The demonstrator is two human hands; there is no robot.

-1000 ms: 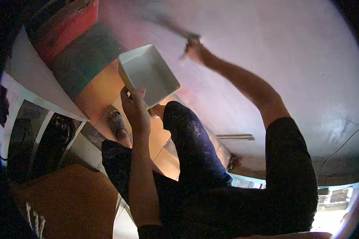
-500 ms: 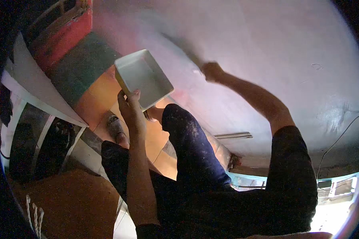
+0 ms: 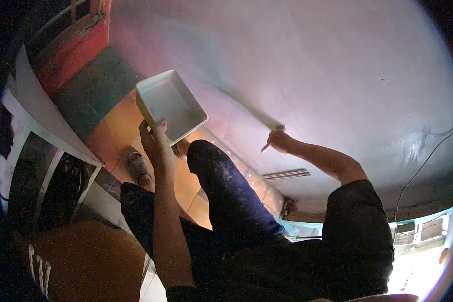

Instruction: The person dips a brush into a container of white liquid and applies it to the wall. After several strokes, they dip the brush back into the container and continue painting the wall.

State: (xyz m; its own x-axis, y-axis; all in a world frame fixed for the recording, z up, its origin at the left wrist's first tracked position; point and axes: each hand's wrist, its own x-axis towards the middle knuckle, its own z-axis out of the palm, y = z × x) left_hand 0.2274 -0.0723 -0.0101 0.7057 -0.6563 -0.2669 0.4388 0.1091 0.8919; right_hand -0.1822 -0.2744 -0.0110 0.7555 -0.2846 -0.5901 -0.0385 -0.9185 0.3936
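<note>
My left hand (image 3: 157, 143) grips a pale rectangular tub (image 3: 178, 108) by its near edge, thumb over the rim and fingers beneath. The tub is tilted so its inside faces me, with a light, smooth surface and no separate items visible in it. My right hand (image 3: 281, 141) is closed around a paintbrush (image 3: 266, 148), whose pale handle end sticks out below the fist. Its head is up against the whitish wall (image 3: 337, 65), partly hidden by the hand. A dark shadow runs up the wall from there.
Orange and green floor tiles (image 3: 121, 121) lie under my feet. Thin strips (image 3: 287, 174) rest near the wall's foot. A cable (image 3: 423, 173) hangs at the right. To the left stand a white-framed piece (image 3: 45, 191) and a brown surface (image 3: 85, 261).
My right hand and the brush have moved down the wall and slightly right in the view. The tub, still held, appears a little lower and further left, as the whole view has shifted.
</note>
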